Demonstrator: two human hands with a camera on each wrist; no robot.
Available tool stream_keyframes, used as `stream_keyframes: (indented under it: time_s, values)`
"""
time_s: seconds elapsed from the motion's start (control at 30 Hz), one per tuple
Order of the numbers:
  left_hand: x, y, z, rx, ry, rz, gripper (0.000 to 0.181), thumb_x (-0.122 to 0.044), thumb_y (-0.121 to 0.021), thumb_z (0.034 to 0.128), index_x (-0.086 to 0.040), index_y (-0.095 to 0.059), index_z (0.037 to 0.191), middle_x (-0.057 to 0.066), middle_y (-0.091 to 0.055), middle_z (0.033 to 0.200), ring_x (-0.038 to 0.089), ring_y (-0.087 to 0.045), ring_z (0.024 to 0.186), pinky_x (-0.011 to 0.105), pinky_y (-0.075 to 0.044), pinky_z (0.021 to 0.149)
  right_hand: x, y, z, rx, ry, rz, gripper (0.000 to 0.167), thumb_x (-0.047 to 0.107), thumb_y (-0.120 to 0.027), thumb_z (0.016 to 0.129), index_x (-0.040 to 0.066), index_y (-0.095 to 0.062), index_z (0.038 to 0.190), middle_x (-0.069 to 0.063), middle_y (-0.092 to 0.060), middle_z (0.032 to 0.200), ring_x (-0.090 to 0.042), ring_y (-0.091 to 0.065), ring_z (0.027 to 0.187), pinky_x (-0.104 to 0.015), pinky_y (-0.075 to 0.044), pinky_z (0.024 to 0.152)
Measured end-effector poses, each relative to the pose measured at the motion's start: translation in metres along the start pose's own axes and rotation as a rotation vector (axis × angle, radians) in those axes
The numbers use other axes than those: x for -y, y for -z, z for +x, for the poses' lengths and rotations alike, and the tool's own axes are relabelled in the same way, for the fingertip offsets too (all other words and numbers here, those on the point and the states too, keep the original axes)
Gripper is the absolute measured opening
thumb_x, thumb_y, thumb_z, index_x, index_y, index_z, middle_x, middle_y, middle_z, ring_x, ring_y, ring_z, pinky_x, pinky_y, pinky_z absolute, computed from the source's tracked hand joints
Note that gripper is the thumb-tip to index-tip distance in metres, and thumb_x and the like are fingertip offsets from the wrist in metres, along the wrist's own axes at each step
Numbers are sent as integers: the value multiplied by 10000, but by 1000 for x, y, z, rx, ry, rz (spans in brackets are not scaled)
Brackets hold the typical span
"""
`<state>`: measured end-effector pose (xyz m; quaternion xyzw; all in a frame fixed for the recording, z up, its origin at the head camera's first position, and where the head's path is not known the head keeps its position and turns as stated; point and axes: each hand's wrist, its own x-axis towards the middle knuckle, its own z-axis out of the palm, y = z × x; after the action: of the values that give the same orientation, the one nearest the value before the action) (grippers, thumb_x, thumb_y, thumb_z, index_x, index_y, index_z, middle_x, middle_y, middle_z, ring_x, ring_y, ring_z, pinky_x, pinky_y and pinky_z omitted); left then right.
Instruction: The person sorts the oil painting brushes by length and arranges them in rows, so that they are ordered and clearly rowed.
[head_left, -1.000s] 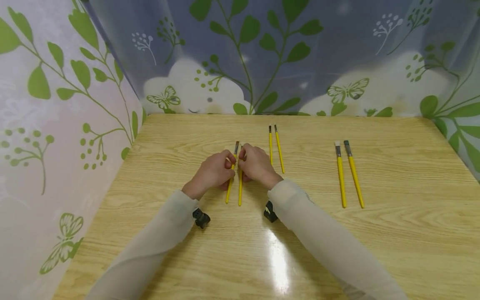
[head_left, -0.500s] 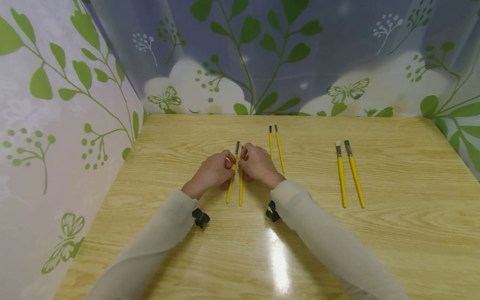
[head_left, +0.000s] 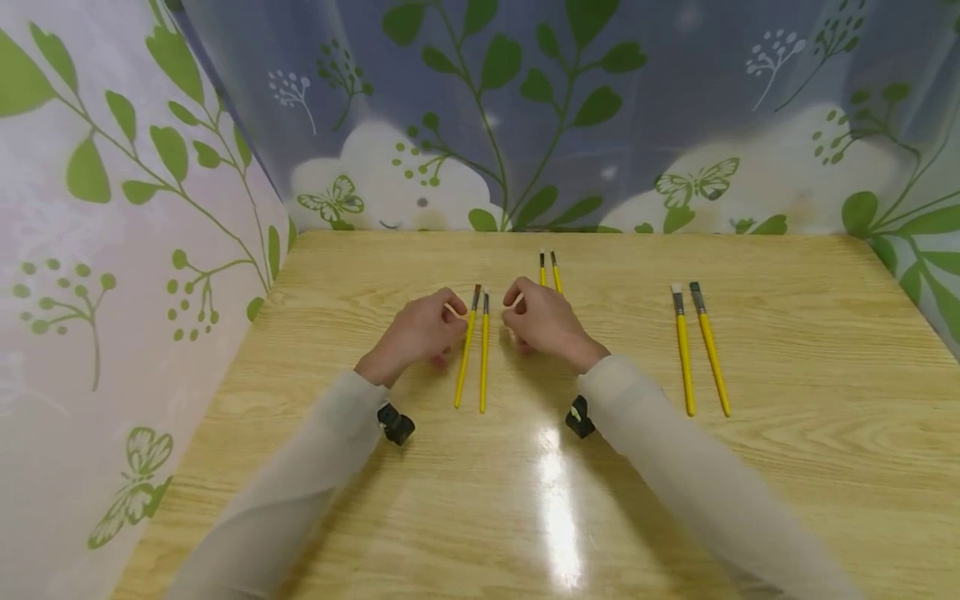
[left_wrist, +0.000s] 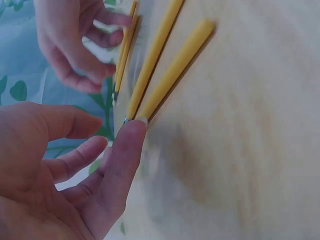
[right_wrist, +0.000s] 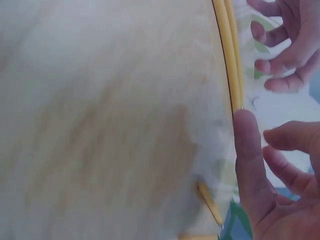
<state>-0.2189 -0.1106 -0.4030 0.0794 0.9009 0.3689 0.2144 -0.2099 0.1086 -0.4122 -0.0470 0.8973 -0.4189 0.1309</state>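
Note:
Two yellow-handled paintbrushes lie side by side on the table between my hands. The left paintbrush (head_left: 464, 358) has a reddish-brown tip; the right paintbrush (head_left: 484, 358) is thinner at its dark ferrule. Just left of them is my left hand (head_left: 420, 329), fingers loosely bent and holding nothing. Its thumb (left_wrist: 122, 160) overlaps the handles in the left wrist view; whether it touches them I cannot tell. My right hand (head_left: 547, 321) hovers to their right, a gap away, with thumb and fingers parted around nothing. It hides the lower parts of two thin paintbrushes (head_left: 549, 271) behind it.
Two wider paintbrushes, one pale-tipped (head_left: 683, 358) and one dark green-tipped (head_left: 712, 358), lie at the right. The wood-grain table (head_left: 480, 517) meets a leaf-patterned backdrop (head_left: 480, 108) at its far edge and a similar panel (head_left: 150, 275) on the left.
Both hands have let go of the middle pair of paintbrushes. The right hand has moved right, over the thin pair; the left has shifted slightly left. The brushes stay in place.

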Motion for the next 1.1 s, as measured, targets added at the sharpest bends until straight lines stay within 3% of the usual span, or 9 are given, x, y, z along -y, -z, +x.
stream_keyframes:
  time_s: [0.13,0.27,0.6,0.8,0.93,1.0,1.1]
  values:
    - [-2,11,3,0,-4,-5,244,-280,-560,1125,-132,-601,1315,152,-682,1175,303,-692,867,375,-655,675,-7,20,-4,0,21,-10,303,235,-571,1113,75,-587,1370,-153,-646,1266,-278,-734,698,-403,-649,681]
    - [-1,22,7,-16,-13,10,257,-289,-528,1131,-129,-612,1314,169,-700,1199,332,-704,918,411,-658,741,-9,44,-8,-16,28,-19,303,238,-557,1123,72,-578,1376,-164,-628,1281,-301,-701,760,-443,-651,705]
    - [3,44,20,-67,8,149,290,-305,-490,1127,-125,-640,1298,166,-735,1136,315,-733,839,467,-648,802,-21,106,-20,-90,16,-153,330,274,-512,1137,78,-570,1396,-184,-637,1272,-336,-729,855,-483,-641,765]
    - [1,62,29,-151,12,273,291,-303,-473,1117,-135,-648,1279,139,-766,1129,350,-774,839,407,-567,669,-36,135,-27,-179,10,-217,370,318,-495,1133,87,-555,1415,-196,-656,1289,-344,-759,841,-390,-620,676]
    - [-4,69,33,-194,-25,318,294,-301,-457,1113,-137,-647,1266,111,-765,1156,355,-764,827,371,-496,614,-50,149,-30,-236,7,-250,407,336,-461,1134,82,-553,1438,-213,-660,1295,-335,-754,782,-393,-597,644]
    - [-6,70,34,-205,-51,316,295,-296,-450,1114,-130,-637,1269,117,-754,1176,350,-731,829,390,-499,659,-59,155,-31,-278,26,-285,429,338,-441,1132,68,-574,1437,-226,-671,1287,-349,-743,826,-447,-585,680]
    - [-11,71,37,-219,-96,312,296,-278,-458,1117,-105,-624,1290,138,-720,1223,330,-679,906,445,-523,787,-73,163,-32,-342,59,-318,468,357,-422,1133,49,-599,1438,-235,-664,1312,-401,-698,1049,-569,-557,844]
